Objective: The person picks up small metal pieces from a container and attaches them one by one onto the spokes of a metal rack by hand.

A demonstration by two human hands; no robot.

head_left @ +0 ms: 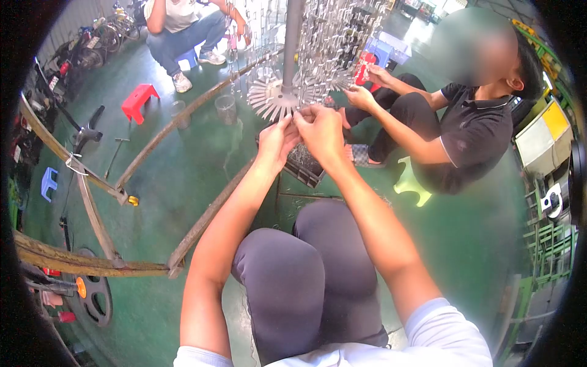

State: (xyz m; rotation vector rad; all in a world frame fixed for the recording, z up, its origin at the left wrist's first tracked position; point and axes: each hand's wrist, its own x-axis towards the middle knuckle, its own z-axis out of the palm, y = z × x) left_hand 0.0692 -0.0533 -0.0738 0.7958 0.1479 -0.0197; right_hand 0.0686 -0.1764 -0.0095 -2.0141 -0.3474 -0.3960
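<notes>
My left hand [278,144] and my right hand [321,131] meet in front of me, fingertips close together in a pinch. Whatever small piece lies between them is too small to make out. Just beyond my fingers is a round fan of flat metal blades [269,105] around an upright pole [293,43]. Strings of small shiny metal parts [339,43] hang thickly about that pole. Beneath my hands, a dark crate [304,174] sits on the floor, partly covered by my wrists.
A co-worker [477,134] sits close on the right, holding a red can-like thing [364,67]. Another person [189,30] sits at the back left. A worn bar frame [211,220] stands left. Around are a red stool [140,101], a blue stool [49,183] and a yellow-green stool [411,183].
</notes>
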